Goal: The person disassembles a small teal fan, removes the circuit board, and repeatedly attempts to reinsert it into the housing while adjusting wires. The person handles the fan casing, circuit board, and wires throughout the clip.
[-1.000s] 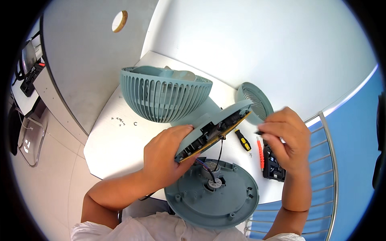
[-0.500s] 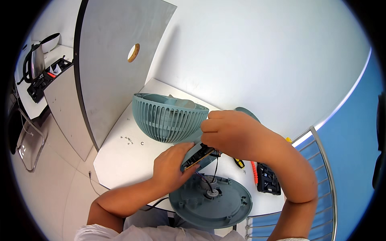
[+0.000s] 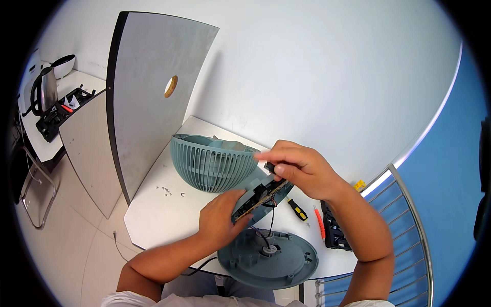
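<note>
I see two hands. The left hand (image 3: 220, 216) is clamped on the grey-green housing (image 3: 249, 197), above the surface (image 3: 153, 220); the right hand (image 3: 309, 173), at two o'clock, pinches one small black part (image 3: 269, 167). The housing seems light and stiff to me; its single circuit board (image 3: 255, 205) looks fragile, so the rim is better for holding. I count one base (image 3: 294, 263) at six o'clock, one cage (image 3: 212, 166) at ten, one screwdriver (image 3: 297, 210) between three and four.

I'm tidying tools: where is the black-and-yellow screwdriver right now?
In the head view, the black-and-yellow screwdriver lies on the white table, right of centre, just left of the orange-red tool.
</note>
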Action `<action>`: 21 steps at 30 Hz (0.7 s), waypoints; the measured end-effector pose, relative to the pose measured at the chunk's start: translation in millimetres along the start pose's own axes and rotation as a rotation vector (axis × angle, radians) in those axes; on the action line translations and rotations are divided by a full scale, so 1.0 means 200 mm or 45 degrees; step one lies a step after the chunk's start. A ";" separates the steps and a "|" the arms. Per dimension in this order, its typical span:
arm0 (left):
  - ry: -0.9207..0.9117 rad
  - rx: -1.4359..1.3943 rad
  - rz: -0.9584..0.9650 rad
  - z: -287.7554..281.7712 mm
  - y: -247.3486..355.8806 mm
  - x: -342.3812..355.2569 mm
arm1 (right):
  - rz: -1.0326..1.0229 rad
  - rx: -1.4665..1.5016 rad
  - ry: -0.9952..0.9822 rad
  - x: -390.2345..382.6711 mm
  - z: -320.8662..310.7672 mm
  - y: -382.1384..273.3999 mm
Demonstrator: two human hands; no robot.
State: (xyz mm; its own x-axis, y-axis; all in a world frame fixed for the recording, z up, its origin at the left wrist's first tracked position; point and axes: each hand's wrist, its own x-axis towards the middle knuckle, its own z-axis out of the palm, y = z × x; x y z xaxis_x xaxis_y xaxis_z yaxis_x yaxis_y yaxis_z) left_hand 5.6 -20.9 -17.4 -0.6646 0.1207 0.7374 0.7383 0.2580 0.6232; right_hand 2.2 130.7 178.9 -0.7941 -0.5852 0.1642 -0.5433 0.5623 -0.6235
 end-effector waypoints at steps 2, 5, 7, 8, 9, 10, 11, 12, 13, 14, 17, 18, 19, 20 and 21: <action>0.009 0.006 0.009 0.00 0.00 0.01 | 0.087 0.140 0.035 -0.01 -0.01 0.02; -0.003 0.008 0.005 0.00 0.01 0.01 | 0.207 0.299 0.049 -0.02 0.00 0.03; -0.006 0.001 0.007 -0.01 0.00 0.00 | 0.220 0.274 0.023 -0.02 0.00 0.03; -0.002 -0.006 0.016 0.00 0.00 0.01 | 0.193 0.205 0.002 -0.02 0.00 0.03; 0.001 -0.011 0.021 0.00 0.00 0.00 | 0.168 0.139 -0.022 -0.02 0.00 0.04; -0.001 -0.009 0.019 0.00 -0.01 0.00 | 0.204 0.111 -0.047 -0.01 0.01 0.04; -0.003 -0.007 0.017 0.00 -0.01 0.00 | 0.239 0.082 -0.073 0.00 0.01 0.04; -0.004 -0.006 0.016 0.00 -0.01 0.00 | 0.274 0.052 -0.098 0.00 0.01 0.04; 0.004 -0.010 0.027 0.00 -0.01 0.00 | 0.129 -0.137 -0.100 0.00 0.02 0.04; 0.011 -0.013 0.037 0.00 -0.01 0.00 | -0.018 -0.325 -0.102 0.00 0.03 0.05; -0.013 -0.018 0.028 0.00 0.00 0.01 | -0.179 -0.497 -0.034 0.00 0.05 0.06; -0.028 -0.014 0.018 -0.01 0.00 0.01 | -0.189 -0.487 0.000 0.00 0.06 0.07; -0.024 -0.008 0.019 -0.01 0.00 0.01 | -0.113 -0.442 -0.007 0.00 0.06 0.06; -0.021 -0.002 0.019 -0.01 0.00 0.00 | -0.036 -0.396 -0.013 0.01 0.05 0.03; -0.016 0.001 0.022 0.00 0.00 0.00 | 0.041 -0.354 -0.019 0.02 0.04 0.01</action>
State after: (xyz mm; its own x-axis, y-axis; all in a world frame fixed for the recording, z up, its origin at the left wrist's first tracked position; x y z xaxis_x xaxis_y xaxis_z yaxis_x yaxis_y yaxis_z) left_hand 4.6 -21.4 -17.1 -0.6531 0.1373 0.7447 0.7496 0.2568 0.6101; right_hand 0.4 125.8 172.7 -0.8094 -0.5715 0.1350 -0.5730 0.7183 -0.3945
